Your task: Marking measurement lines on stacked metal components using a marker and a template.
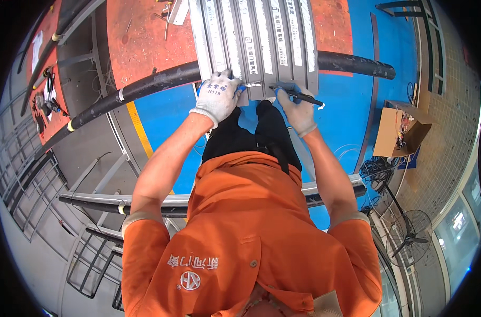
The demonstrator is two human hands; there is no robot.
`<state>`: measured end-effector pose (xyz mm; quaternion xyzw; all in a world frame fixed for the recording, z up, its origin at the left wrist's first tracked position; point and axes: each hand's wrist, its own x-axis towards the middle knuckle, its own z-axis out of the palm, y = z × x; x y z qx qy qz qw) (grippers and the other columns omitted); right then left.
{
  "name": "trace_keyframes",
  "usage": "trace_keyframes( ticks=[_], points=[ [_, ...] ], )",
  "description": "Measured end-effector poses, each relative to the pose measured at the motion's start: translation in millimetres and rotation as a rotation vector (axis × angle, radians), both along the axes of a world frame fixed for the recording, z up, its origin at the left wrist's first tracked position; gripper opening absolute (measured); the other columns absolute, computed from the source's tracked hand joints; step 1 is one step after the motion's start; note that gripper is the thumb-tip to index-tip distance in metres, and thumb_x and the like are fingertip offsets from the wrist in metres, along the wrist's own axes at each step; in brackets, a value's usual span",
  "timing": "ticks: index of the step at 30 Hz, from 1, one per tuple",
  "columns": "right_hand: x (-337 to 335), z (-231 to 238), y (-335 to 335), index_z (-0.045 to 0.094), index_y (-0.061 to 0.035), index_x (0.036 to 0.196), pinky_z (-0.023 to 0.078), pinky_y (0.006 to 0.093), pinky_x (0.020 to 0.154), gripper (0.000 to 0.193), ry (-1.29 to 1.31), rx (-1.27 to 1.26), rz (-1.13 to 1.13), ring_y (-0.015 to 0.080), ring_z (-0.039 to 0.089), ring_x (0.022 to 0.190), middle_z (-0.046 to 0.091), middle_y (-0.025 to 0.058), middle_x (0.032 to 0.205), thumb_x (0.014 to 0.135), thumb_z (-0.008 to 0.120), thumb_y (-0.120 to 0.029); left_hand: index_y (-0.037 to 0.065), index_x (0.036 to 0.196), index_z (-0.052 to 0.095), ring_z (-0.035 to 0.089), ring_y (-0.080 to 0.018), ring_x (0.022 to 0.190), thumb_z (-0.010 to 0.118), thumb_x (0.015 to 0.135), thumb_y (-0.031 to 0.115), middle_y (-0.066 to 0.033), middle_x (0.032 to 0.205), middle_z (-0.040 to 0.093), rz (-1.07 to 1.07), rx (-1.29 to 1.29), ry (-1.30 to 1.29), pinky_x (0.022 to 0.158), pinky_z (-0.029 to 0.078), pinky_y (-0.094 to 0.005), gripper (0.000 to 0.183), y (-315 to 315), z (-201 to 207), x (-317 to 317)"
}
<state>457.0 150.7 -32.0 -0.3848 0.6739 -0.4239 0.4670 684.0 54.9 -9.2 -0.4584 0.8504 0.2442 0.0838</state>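
Basically, L hand half-curled on ribbed gray metal profiles, grip unclear, R hand pinching slim blk pen.

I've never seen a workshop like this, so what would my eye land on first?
Most likely the person's bright orange shirt, filling the lower middle. Just above it, the gloved left hand rests at the near end of the long grey profiles, and the gloved right hand holds a black pen there. Off to the right, an open cardboard box stands out too.
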Motion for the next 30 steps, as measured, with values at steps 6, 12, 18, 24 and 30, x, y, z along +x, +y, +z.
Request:
trace_keyframes(
  ticks=[6,12,18,24,30],
  points=[
    [3.0,-0.3,-6.8,0.076,0.0033,0.107,0.057,0.0316,0.077,0.017,0.083,-0.115,0.143,0.0137,0.071,0.081,0.078,0.0111,0.090,0.093,0.072,-0.006,0.011,0.113,0.078,0.064,-0.0375,0.117,0.068,0.095,0.027,-0.0189,0.123,0.064,0.010,0.021,-0.061,0.099,0.054,-0.0494,0.025,1.1,1.5,-5.1],
    [5.7,-2.1,-11.7,0.076,0.0034,0.106,0.058,0.0321,0.077,0.016,0.104,-0.129,0.210,0.0144,0.072,0.081,0.077,0.0117,0.090,0.092,0.072,-0.005,0.010,0.111,0.078,0.063,-0.0365,0.118,0.070,0.092,0.023,-0.0186,0.123,0.064,-0.027,-0.036,-0.063,0.101,0.053,-0.0485,0.024,1.3,3.9,-5.9],
    [4.5,-9.6,-10.8,0.074,0.0025,0.107,0.058,0.0319,0.077,0.017,0.149,-0.172,0.227,0.0151,0.072,0.081,0.077,0.0123,0.090,0.090,0.074,-0.003,0.010,0.112,0.078,0.063,-0.0365,0.118,0.071,0.091,0.019,-0.0189,0.124,0.063,-0.069,-0.003,-0.035,0.103,0.053,-0.0482,0.025,-3.0,2.2,-3.8],
    [7.3,-10.8,-12.2,0.073,0.0017,0.107,0.058,0.0327,0.076,0.018,0.182,-0.201,0.240,0.0175,0.073,0.081,0.076,0.0128,0.090,0.089,0.075,-0.002,0.009,0.112,0.078,0.063,-0.0376,0.119,0.070,0.091,0.019,-0.0191,0.124,0.063,-0.076,0.010,-0.030,0.104,0.052,-0.0490,0.025,-3.6,3.3,-4.3],
    [10.8,-5.3,-16.0,0.072,0.0007,0.104,0.058,0.0344,0.075,0.019,0.239,-0.251,0.267,0.0219,0.074,0.081,0.074,0.0138,0.090,0.086,0.075,-0.001,0.009,0.113,0.078,0.063,-0.0381,0.119,0.069,0.092,0.020,-0.0193,0.124,0.063,-0.083,0.014,-0.031,0.104,0.051,-0.0493,0.025,-3.1,0.9,-3.6]
  ],
)
